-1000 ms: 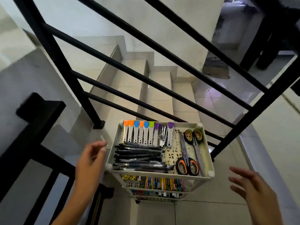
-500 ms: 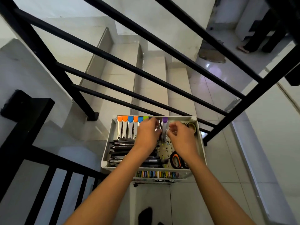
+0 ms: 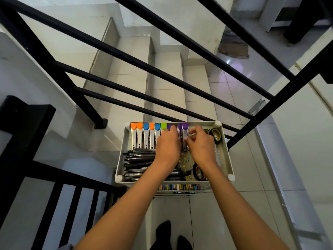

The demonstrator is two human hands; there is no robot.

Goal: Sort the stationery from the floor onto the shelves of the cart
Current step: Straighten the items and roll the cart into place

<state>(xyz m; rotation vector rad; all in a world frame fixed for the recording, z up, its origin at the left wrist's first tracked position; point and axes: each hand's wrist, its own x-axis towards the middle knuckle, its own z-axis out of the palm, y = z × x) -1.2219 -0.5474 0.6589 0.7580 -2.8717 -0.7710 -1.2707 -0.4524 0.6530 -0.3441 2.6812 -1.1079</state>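
A white cart point(image 3: 227, 156) stands on the tiled landing with its top tray full. A row of colour-capped silver tools point(image 3: 144, 136) lies along the tray's far edge. Black pens point(image 3: 138, 159) are stacked at the left, scissors point(image 3: 216, 135) at the right. My left hand point(image 3: 168, 147) lies over the green and purple-capped tools, fingers curled down onto them. My right hand point(image 3: 201, 143) pinches a purple-capped tool point(image 3: 184, 134) beside it. A lower shelf shows coloured pencils point(image 3: 180, 187).
Black stair railing bars point(image 3: 162, 73) cross just beyond the cart, with a post point(image 3: 100, 121) at its far left. White steps point(image 3: 165, 83) drop away behind. Another black railing point(image 3: 54, 179) runs at the left. My dark-socked feet point(image 3: 171, 235) stand before the cart.
Both hands came from the cart's sides onto the far middle of the top tray and took hold among the purple-capped tools. The view moved closer.
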